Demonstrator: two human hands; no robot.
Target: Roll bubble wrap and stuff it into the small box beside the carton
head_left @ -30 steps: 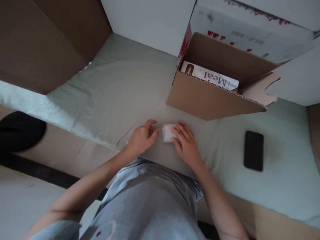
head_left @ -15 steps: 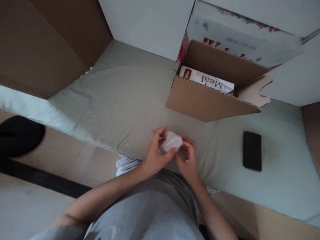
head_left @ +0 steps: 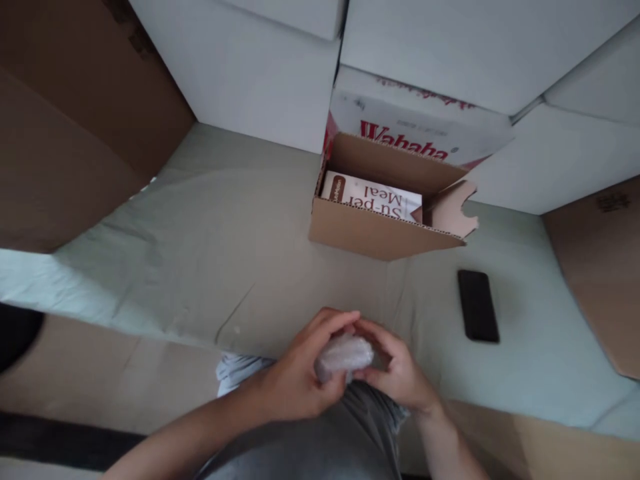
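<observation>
A small whitish wrapped bundle [head_left: 344, 353] is held between both hands, close to my body above the near edge of the pale green covered surface [head_left: 200, 253]. My left hand [head_left: 300, 373] curls round its left side, fingers closed on it. My right hand [head_left: 400, 370] grips its right side, fingers bent over the top. Behind the hands stands an open cardboard box [head_left: 370, 233] with a white carton printed "Super Meal" [head_left: 373, 197] inside.
A black phone [head_left: 478, 305] lies flat to the right of the hands. White boxes [head_left: 450, 47] are stacked at the back. Brown cardboard stands at the far left [head_left: 60, 120] and at the right edge [head_left: 600, 267].
Both hands lifted the bundle off the surface and drew it toward my body. The view tilted up, showing more of the stacked boxes behind.
</observation>
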